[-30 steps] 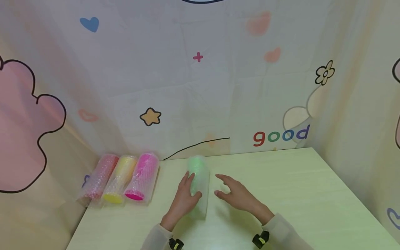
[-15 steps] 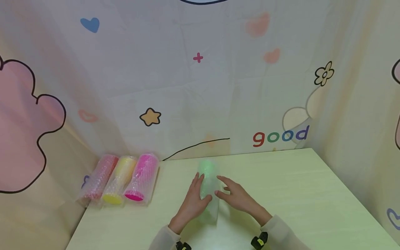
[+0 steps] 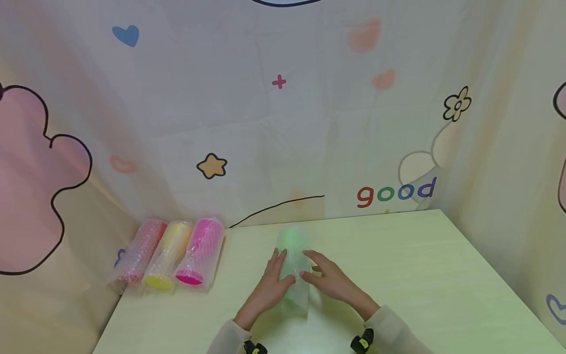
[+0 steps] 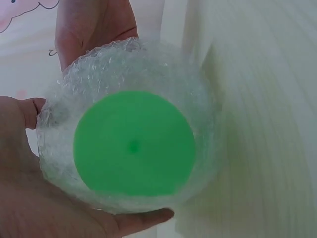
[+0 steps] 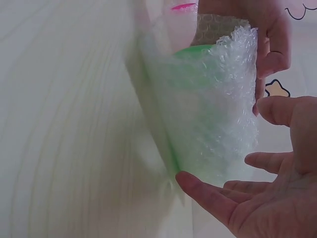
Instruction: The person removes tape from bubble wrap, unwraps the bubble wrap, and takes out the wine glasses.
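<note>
A green cylinder wrapped in bubble wrap [image 3: 295, 260] lies lengthwise at the middle of the pale table, pointing away from me. Its round, flat green end [image 4: 133, 144] faces the camera in the left wrist view. My left hand [image 3: 270, 287] holds it from the left, thumb over the top and fingers down the side. From the right, my right hand [image 3: 333, 280] comes up to the wrap with fingers spread and its fingertips right at the surface. In the right wrist view, one fingertip [image 5: 185, 179] meets the lower edge of the wrap.
Three more bubble-wrapped cylinders, one red [image 3: 143, 250], one yellow [image 3: 168, 255] and one bright pink [image 3: 201, 250], lie side by side at the table's left back corner. A printed curtain [image 3: 283, 123] hangs along the back edge of the table [image 3: 420, 275].
The wrapped green cylinder has shifted right with my left hand, then slightly back left. My right hand, first apart from it, is now up against its right side.
</note>
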Demonstrator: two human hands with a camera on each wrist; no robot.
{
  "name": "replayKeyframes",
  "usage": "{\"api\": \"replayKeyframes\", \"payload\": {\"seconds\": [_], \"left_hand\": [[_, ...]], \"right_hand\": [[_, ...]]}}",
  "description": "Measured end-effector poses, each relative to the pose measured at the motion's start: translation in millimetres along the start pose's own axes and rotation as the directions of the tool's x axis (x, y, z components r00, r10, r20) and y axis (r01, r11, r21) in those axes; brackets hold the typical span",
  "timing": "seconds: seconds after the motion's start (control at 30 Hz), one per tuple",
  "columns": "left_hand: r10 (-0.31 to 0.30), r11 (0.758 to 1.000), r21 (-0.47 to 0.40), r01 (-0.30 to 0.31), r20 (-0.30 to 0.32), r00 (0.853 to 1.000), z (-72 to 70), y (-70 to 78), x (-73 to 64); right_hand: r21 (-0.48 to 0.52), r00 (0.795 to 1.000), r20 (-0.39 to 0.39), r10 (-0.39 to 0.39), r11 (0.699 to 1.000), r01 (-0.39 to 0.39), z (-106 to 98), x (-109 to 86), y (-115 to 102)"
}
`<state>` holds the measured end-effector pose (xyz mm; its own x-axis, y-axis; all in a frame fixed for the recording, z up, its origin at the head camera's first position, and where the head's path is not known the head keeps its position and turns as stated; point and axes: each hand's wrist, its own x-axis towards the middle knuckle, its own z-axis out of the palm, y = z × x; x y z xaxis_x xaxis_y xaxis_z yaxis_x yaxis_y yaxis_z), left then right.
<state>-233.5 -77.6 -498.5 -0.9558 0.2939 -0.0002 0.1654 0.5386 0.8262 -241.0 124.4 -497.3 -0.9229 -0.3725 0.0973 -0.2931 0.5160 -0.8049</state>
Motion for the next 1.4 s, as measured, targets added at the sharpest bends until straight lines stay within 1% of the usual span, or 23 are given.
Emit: {"api": "replayKeyframes", "payload": {"seconds": [0.13,0.27,0.4,0.67,0.8,1.03,1.13,1.23,1.3,1.4], "left_hand": [[0.013,1.000,-0.027,-0.013,0.018,1.000,-0.3,-1.7,-0.7],[0.043,0.999,-0.034,-0.041,0.065,0.997,1.6,1.1,-3.9],[0.060,0.998,-0.021,-0.058,0.103,0.993,3.5,6.2,-8.7],[0.110,0.994,0.001,-0.111,0.156,0.982,9.7,14.4,-15.5],[0.127,0.991,0.028,-0.133,0.159,0.979,13.1,15.9,-18.7],[0.159,0.977,0.127,-0.174,0.122,0.980,16.9,14.4,-16.0],[0.153,0.977,0.128,-0.169,0.128,0.980,17.0,12.2,-14.1],[0.141,0.981,0.116,-0.158,0.140,0.980,17.8,10.1,-12.7],[0.141,0.981,0.110,-0.158,0.143,0.980,18.3,9.2,-12.5],[0.145,0.981,0.109,-0.161,0.142,0.979,19.2,9.1,-12.1]], "right_hand": [[-0.009,1.000,0.001,-0.001,1.000,0.001,1.0,-0.2,-1.4],[-0.034,1.000,-0.005,0.009,0.999,-0.009,-0.8,-3.6,-0.3],[-0.066,1.000,-0.026,0.013,0.998,-0.015,-4.8,-8.8,-0.8],[-0.139,0.995,-0.083,0.050,0.988,-0.061,-14.0,-19.5,-6.3],[-0.183,0.993,-0.108,0.055,0.980,-0.074,-16.0,-22.0,-10.1],[-0.251,0.987,-0.154,0.046,0.964,-0.085,-15.4,-22.2,-13.6],[-0.289,0.986,-0.165,0.032,0.954,-0.079,-14.2,-21.4,-14.7],[-0.340,0.986,-0.168,0.018,0.937,-0.076,-13.2,-21.0,-16.2],[-0.370,0.986,-0.165,0.006,0.926,-0.067,-12.9,-20.9,-16.9],[-0.395,0.988,-0.153,-0.019,0.918,-0.043,-13.7,-21.0,-18.6]]}}
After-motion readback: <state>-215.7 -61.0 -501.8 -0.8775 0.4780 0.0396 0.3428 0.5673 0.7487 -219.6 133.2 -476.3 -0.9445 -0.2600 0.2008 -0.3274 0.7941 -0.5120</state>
